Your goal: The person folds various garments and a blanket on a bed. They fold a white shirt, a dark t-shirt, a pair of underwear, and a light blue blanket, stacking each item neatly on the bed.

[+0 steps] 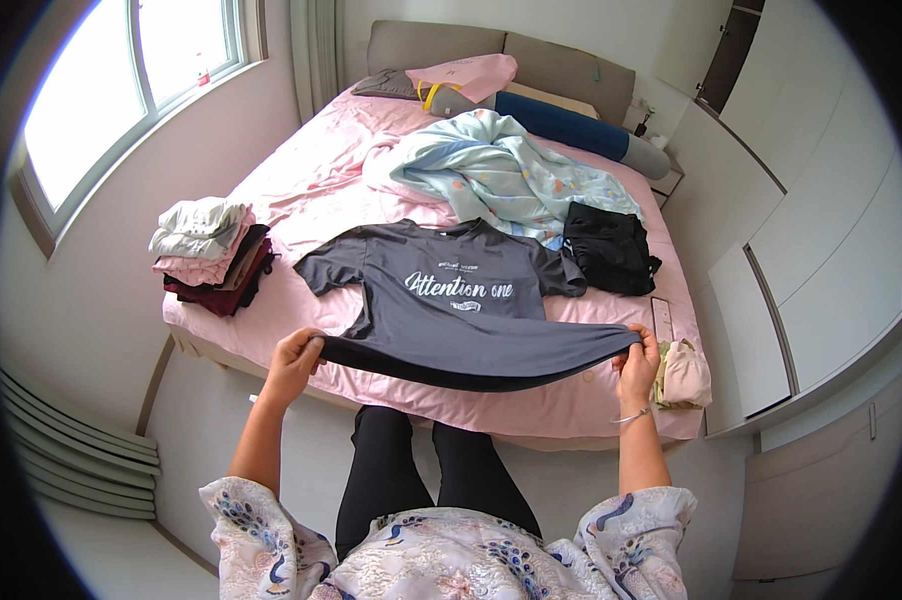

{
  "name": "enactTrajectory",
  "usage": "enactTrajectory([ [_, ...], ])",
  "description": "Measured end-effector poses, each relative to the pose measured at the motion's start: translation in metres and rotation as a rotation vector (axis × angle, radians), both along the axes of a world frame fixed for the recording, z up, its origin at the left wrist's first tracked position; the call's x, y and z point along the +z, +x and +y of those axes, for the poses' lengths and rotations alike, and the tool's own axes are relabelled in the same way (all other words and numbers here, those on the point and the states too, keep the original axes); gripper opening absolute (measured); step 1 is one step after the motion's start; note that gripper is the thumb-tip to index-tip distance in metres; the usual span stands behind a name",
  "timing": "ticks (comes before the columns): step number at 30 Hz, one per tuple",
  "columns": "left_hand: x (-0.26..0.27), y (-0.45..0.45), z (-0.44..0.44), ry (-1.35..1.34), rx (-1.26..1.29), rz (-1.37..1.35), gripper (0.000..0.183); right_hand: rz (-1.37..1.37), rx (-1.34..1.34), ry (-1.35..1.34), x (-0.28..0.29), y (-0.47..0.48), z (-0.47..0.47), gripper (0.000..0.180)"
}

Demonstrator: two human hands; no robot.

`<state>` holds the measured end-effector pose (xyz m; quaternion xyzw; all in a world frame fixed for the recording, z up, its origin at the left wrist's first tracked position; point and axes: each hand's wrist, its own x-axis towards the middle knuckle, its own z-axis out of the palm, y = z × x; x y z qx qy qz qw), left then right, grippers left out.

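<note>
A dark grey T-shirt (451,262) with white printed lettering lies face up on the pink bedsheet (548,420), its neck and sleeves spread towards the head of the bed. My left hand (297,358) pinches one bottom corner of the shirt and my right hand (637,360) pinches the other. Between them the hem is stretched wide, sagging in the middle near the bed's front edge. A thin bracelet circles my right wrist.
A stack of folded clothes (214,255) sits at the bed's left edge. To the right are folded black garments (608,247), a phone (661,319) and small light-coloured folded clothes (685,375). A crumpled light blue quilt (511,172) lies beyond the shirt.
</note>
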<state>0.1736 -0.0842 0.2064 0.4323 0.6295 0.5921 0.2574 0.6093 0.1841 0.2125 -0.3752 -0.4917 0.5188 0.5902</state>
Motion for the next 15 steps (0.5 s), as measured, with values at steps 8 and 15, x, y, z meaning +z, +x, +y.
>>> enactTrajectory([
  [8,0.003,-0.006,0.015,0.085,0.147,-0.132,0.015,0.266,0.207,-0.323,0.007,0.009,-0.007,0.016],
  [15,0.004,-0.019,0.023,0.099,0.276,-0.107,0.012,0.166,0.135,-0.192,0.012,-0.003,-0.015,0.016],
])
